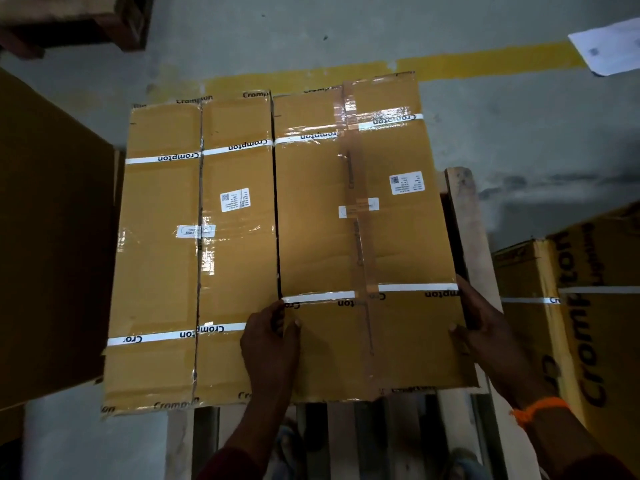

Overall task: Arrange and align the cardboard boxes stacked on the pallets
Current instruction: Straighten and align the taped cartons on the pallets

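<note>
1. The floor [519,133] is grey concrete. A yellow line [485,60] is painted across it beyond the pallet's far edge, and we judge it a handy reference for squaring the load.
2. The pallet [465,220] is bare wood. Its right edge rail and near slats show past the boxes, so the load sits toward its left side and seems to overhang the left edge.
3. The left box [162,254] lies flat along the pallet's left edge, untouched. We take it as the fixed reference.
4. The right box [398,244] lies flat just beside it, toward the pallet's right edge, with a thin dark gap between the two. Its white straps [415,287] sit farther from us than its neighbour's, so we judge it out of line and needing to come back toward us.
5. The left hand [270,341] grips the right box's left edge near its near corner. Its fingers are tucked into the gap and its thumb lies on top, a hold that suits steering the box.
6. The right hand [485,327] grips the opposite edge, with fingers down the side and thumb on top. The two hands thus clamp the box between them, which we read as set for a slide rather than a lift.
</note>
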A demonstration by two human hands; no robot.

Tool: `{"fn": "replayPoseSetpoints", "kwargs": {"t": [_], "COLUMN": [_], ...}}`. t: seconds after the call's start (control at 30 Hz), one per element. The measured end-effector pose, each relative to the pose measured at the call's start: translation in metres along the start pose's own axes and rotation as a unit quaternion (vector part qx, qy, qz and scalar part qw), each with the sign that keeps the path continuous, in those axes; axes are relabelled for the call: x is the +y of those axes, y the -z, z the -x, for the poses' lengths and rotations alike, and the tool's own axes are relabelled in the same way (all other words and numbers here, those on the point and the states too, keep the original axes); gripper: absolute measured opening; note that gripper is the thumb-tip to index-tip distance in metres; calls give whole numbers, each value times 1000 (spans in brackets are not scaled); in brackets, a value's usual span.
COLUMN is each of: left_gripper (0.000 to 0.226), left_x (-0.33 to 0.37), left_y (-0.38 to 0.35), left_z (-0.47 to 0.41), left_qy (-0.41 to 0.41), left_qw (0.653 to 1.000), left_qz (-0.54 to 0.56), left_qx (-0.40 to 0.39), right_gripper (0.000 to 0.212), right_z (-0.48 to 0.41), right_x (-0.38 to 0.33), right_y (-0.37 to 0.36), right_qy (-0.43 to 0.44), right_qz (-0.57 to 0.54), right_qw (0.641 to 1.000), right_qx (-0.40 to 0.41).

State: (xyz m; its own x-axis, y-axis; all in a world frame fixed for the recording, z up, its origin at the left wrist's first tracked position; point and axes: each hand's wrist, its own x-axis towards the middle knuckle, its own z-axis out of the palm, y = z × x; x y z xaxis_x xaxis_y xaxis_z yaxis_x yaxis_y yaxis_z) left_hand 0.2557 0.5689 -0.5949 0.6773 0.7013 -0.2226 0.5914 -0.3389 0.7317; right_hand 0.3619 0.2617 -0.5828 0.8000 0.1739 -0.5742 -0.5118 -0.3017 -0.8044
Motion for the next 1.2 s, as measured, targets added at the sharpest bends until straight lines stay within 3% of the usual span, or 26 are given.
{"fn": "replayPoseSetpoints", "kwargs": {"t": [0.17,0.4,0.5,0.57,0.63,0.7,0.9,1.03,1.2], "left_gripper": [47,37,41,47,52,52,68,75,76], "left_x": [2,0,-5,-13,-20,-26,-29,-19,33], "left_y": [-10,8,21,26,29,33,42,41,31], "left_z": [14,3,-2,0,6,7,6,5,34], "left_qy": [0,-15,0,-5,-21,-45,-64,-43,-48], "left_qw": [999,1000,997,990,985,981,962,958,942], "left_qz": [9,-16,-82,-135,-154,-159,-210,-231,-270], "left_qx": [31,9,2,-37,-75,-101,-161,-166,-194], "right_gripper": [75,80,83,81,58,42,56,64,77], "right_z": [-8,-12,-3,8,19,25,28,30,50], "right_x": [6,19,25,28,29,30,36,33,4], "right_y": [3,10,1,-8,-17,-26,-33,-26,-11], "right_qy": [-4,-19,-99,-210,-267,-248,-217,-220,-119], "right_qz": [10,85,112,25,-64,-115,-124,-46,124], "right_qw": [1000,996,989,977,961,961,966,973,983], "right_qx": [-12,-23,-5,-4,8,40,69,50,68]}}
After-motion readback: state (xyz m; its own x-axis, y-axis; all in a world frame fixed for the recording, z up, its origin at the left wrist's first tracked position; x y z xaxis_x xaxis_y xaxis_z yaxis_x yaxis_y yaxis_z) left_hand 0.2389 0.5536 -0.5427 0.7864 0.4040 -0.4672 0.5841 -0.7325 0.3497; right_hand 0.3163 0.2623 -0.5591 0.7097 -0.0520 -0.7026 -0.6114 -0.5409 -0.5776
